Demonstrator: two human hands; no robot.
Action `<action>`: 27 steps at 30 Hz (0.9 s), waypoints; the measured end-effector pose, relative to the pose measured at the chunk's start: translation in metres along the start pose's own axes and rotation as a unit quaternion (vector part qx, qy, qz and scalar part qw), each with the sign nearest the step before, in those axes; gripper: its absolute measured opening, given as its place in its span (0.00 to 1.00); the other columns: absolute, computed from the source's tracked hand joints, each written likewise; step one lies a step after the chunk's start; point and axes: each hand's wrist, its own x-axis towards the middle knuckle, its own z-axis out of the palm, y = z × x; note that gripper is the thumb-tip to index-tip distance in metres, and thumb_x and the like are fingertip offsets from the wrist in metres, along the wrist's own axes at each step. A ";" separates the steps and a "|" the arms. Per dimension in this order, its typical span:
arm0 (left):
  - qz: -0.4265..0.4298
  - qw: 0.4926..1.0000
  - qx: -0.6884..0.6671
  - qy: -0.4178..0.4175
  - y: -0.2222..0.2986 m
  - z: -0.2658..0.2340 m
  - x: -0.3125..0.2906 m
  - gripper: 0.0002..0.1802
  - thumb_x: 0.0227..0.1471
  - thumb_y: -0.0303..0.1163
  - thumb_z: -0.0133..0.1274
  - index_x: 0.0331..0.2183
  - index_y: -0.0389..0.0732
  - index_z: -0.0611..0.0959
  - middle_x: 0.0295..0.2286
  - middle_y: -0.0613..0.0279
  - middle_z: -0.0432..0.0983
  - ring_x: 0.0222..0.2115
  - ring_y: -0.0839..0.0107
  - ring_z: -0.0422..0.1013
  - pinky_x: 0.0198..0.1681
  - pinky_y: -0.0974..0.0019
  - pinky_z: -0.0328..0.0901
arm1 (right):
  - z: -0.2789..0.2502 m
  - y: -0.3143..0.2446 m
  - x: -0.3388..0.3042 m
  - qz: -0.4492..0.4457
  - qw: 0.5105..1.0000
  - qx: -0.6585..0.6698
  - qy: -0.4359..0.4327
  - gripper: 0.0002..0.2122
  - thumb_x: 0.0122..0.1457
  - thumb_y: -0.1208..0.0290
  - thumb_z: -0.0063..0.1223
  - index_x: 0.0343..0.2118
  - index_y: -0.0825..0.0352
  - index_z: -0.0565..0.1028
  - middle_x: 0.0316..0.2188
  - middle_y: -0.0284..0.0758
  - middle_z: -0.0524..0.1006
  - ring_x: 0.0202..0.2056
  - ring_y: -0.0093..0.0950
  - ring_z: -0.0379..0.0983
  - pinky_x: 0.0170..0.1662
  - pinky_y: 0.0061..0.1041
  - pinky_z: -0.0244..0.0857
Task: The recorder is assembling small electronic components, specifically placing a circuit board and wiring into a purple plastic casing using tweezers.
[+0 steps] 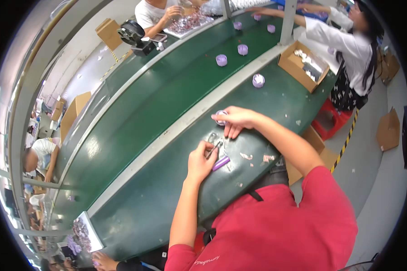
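My left hand (pixel 201 161) is closed around a slim, dark pen-like tool (pixel 214 149), its tip toward my other hand; the tool's exact kind is too small to tell. In my right hand (pixel 240 119) a small round purple-and-white part (pixel 221 118) is pinched between thumb and fingers, a little above the green bench (pixel 167 189). A purple-and-white strip (pixel 220 163) lies beside my left fingers. Small clear plastic pieces (pixel 212 137) rest on the bench between my hands.
Beyond a metal rail runs a green conveyor belt (pixel 153 106) with several round purple parts (pixel 221 60). Another purple part (pixel 258 81) and an open cardboard box (pixel 304 66) stand right. Scraps (pixel 268 158) lie nearby. Co-workers sit around; a tray (pixel 89 231) is at lower left.
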 end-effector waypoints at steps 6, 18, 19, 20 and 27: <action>-0.010 0.999 -0.024 0.027 -0.006 0.006 -0.002 0.10 0.53 0.29 0.65 0.34 0.37 0.80 0.22 0.58 0.78 0.20 0.71 0.72 0.27 0.66 0.67 | -0.004 -0.021 -0.017 -0.032 0.942 -0.269 0.200 0.38 0.63 0.36 0.47 0.48 0.80 0.67 0.19 0.44 0.80 0.19 0.36 0.80 0.26 0.32 0.76; -0.088 0.989 -0.001 0.119 0.025 0.018 -0.029 0.08 0.54 0.25 0.63 0.34 0.36 0.79 0.25 0.61 0.79 0.24 0.77 0.73 0.30 0.70 0.69 | -0.064 0.055 -0.067 -0.283 0.748 -0.440 0.408 0.13 0.69 0.74 0.45 0.54 0.64 0.73 0.50 0.43 0.77 0.50 0.48 0.72 0.55 0.40 0.65; -0.105 0.988 0.001 0.115 0.028 0.018 -0.026 0.08 0.54 0.25 0.64 0.34 0.36 0.79 0.25 0.62 0.79 0.23 0.77 0.72 0.30 0.71 0.69 | -0.072 0.069 -0.064 -0.307 0.743 -0.444 0.396 0.16 0.64 0.80 0.47 0.54 0.63 0.75 0.53 0.40 0.75 0.51 0.43 0.69 0.57 0.38 0.65; -0.111 0.987 -0.003 0.114 0.026 0.017 -0.026 0.08 0.54 0.24 0.63 0.34 0.36 0.79 0.25 0.63 0.79 0.23 0.78 0.73 0.29 0.71 0.69 | -0.072 0.074 -0.066 -0.320 0.745 -0.443 0.384 0.17 0.64 0.80 0.45 0.56 0.64 0.74 0.53 0.40 0.75 0.52 0.43 0.70 0.58 0.37 0.64; -0.136 0.983 -0.007 0.125 0.033 0.024 -0.030 0.08 0.54 0.24 0.63 0.35 0.37 0.79 0.27 0.62 0.80 0.25 0.76 0.75 0.31 0.71 0.70 | -0.036 0.074 -0.110 -0.235 0.904 -0.223 0.278 0.18 0.63 0.86 0.43 0.54 0.65 0.74 0.38 0.39 0.82 0.40 0.34 0.78 0.48 0.31 0.71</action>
